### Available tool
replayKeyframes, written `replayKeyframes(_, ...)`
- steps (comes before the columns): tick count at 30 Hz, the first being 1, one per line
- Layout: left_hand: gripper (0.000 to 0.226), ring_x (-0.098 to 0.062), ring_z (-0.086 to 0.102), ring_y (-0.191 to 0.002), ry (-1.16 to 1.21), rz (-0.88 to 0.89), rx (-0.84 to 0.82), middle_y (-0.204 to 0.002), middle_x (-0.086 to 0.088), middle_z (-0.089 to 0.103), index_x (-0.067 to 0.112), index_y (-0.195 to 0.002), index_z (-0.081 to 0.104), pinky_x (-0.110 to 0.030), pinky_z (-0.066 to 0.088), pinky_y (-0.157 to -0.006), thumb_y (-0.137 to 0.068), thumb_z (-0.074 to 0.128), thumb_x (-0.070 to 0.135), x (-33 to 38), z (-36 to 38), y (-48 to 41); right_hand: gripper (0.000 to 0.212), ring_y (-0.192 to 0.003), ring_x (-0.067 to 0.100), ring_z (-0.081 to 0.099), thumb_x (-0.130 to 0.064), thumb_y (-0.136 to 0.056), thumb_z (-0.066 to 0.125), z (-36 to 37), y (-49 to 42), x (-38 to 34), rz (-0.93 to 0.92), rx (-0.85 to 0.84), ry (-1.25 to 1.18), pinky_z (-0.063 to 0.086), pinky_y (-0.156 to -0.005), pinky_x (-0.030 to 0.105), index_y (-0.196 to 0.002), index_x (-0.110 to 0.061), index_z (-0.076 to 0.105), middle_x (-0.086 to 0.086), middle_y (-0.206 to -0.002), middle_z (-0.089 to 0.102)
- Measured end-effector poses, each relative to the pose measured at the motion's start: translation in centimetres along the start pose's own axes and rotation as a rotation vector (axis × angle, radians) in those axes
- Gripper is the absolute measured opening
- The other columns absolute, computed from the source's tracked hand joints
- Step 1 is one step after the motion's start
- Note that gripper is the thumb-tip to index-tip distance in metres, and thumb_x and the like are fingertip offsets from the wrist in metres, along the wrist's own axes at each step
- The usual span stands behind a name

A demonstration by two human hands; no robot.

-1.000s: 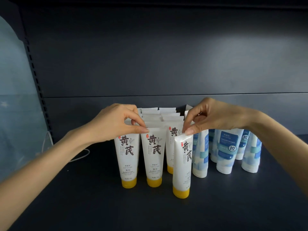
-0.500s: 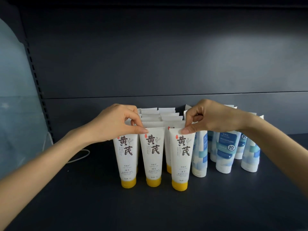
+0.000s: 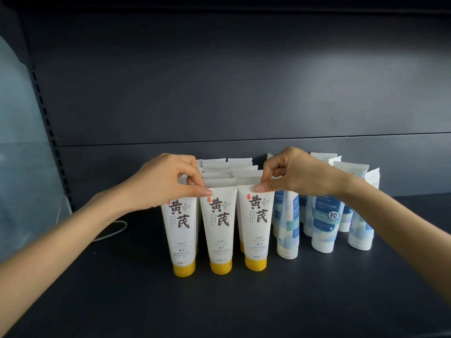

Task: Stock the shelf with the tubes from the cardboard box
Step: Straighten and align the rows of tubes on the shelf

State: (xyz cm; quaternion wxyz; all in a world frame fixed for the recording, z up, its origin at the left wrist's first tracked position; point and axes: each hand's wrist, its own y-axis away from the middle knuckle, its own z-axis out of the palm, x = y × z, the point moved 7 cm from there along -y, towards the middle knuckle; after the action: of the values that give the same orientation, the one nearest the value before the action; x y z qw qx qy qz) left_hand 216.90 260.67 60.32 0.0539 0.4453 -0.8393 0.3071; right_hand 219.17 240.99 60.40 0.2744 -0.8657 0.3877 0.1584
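Single head view, facing shelf [image 3: 244, 301] straight on, close, slightly downward

dark back panel [image 3: 219, 81], slotted upright [image 3: 46, 132], pale wall [image 3: 17, 113]

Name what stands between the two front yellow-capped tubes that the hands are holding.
The head view shows a middle tube standing upright between the left tube in the left hand and the right tube in the right hand.

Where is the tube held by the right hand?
In the head view, the tube stands rightmost in the front yellow-capped row, pinched by the right hand, left of the blue tubes.
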Motion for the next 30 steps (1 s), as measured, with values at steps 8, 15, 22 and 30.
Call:
replayKeyframes(8, 0.041, -0.009, 0.054, -0.070, -0.001, 0.000, -0.025, -0.079, 0.013, 0.058, 0.036, -0.072, 0.073, -0.030, 0.042, -0.061, -0.055, 0.062, 0.072, 0.0, 0.0, -0.1, 0.022, -0.066, 0.020, 0.055, -0.036, -0.073, 0.077, 0.0, -0.1, 0.4, 0.036, -0.013, 0.030, 0.049, -0.067, 0.028, -0.070, -0.016, 0.070, 0.004, -0.075, 0.070)
replayKeyframes(15, 0.039, -0.026, 0.055, -0.071, 0.040, 0.077, 0.003, -0.079, 0.006, 0.059, 0.038, -0.072, 0.074, -0.046, 0.049, -0.070, -0.058, 0.062, 0.072, 1.2, -1.1, -1.9, 0.039, -0.055, 0.018, 0.036, -0.050, -0.072, 0.067, -2.3, -0.1, 0.2, -0.049, 0.026, -0.072, 0.034, -0.058, 0.023, -0.080, -0.012, 0.071, 0.016, -0.059, 0.049)
replayKeyframes(22, 0.037, -0.005, 0.043, -0.056, 0.072, 0.146, -0.019, -0.065, 0.013, 0.053, 0.029, -0.074, 0.077, -0.013, 0.032, -0.052, -0.063, 0.067, 0.063, 3.1, -1.3, -7.9, 0.025, -0.072, 0.008, 0.055, -0.028, -0.079, 0.070, -9.0, -1.5, 4.1, 0.003, 0.252, -0.127, 0.047, -0.070, 0.017, -0.087, -0.005, 0.071, 0.008, -0.082, 0.066)
replayKeyframes(30, 0.020, -0.004, 0.041, -0.056, -0.045, 0.141, -0.160, -0.065, 0.007, 0.054, 0.024, -0.085, 0.076, -0.016, 0.031, -0.055, -0.079, 0.068, 0.042, 4.7, 2.9, -16.2, 0.020, -0.051, -0.004, 0.047, -0.018, -0.083, 0.070, -12.4, -3.2, 9.2, 0.081, 0.224, -0.023, 0.035, -0.054, 0.003, -0.093, -0.001, 0.070, -0.011, -0.063, 0.059)
